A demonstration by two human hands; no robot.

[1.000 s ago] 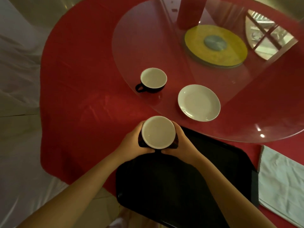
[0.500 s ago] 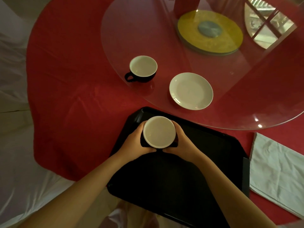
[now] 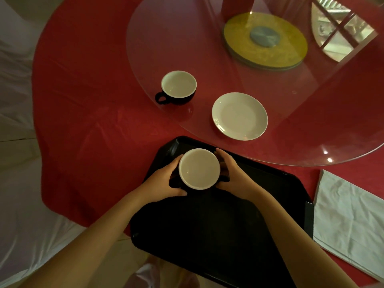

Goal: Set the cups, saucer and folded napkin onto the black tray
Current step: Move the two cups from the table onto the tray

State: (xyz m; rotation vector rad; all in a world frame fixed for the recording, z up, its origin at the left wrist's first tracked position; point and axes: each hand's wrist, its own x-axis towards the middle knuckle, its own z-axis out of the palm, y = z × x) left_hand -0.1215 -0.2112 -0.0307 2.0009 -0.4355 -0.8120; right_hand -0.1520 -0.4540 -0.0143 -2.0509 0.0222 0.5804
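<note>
A black cup with a white inside (image 3: 199,168) is over the far left part of the black tray (image 3: 224,225). My left hand (image 3: 164,181) wraps its left side and my right hand (image 3: 234,175) its right side. I cannot tell whether the cup's base touches the tray. A second black cup (image 3: 178,86) stands on the glass turntable, handle pointing left. The white saucer (image 3: 239,116) lies to its right, near the glass edge. The folded white napkin (image 3: 351,219) lies on the red cloth, right of the tray.
A round glass turntable (image 3: 291,104) covers the middle of the red-clothed table (image 3: 83,121). A yellow disc with a grey hub (image 3: 265,39) sits beneath it at the back. White fabric (image 3: 16,183) lies to the left of the table. The tray overhangs the near table edge.
Both hands have carried the cup back from the tray's far edge to a spot over the tray. The view has tilted so more of the tray shows.
</note>
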